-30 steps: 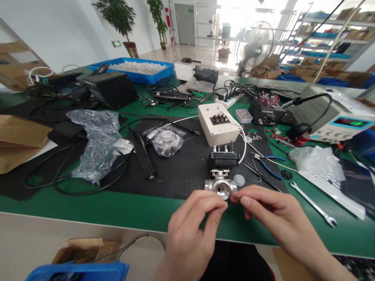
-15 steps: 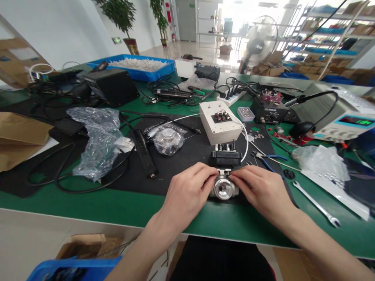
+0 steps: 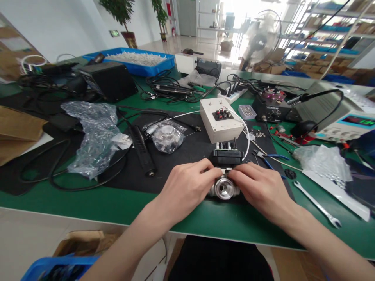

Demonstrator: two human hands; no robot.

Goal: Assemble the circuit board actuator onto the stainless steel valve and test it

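A silvery metal valve (image 3: 224, 189) with a round open port facing me rests at the table's front edge. Behind it, joined at a narrow neck, sits a black actuator box (image 3: 227, 157) with fittings on top. My left hand (image 3: 190, 181) is closed, thumb and fingertips pressed at the left of the neck. From the other side, my right hand (image 3: 259, 183) pinches at the neck's right, its fingertips curled over the valve. Any small part between the fingertips is hidden. A beige control box (image 3: 219, 121) stands just behind, with a white tube running round its right side.
To the right lie blue-handled cutters (image 3: 271, 156), a wrench (image 3: 318, 205) and a bag of small parts (image 3: 324, 164). A power supply (image 3: 342, 113) stands behind them. On the left are a black handheld tool (image 3: 142, 150), a bagged metal part (image 3: 168, 136) and bubble wrap (image 3: 93, 136).
The fingers of both hands have shifted slightly at the neck, the left thumb now higher and the right fingertips further over. The valve stays in place; the camera view has moved a little.
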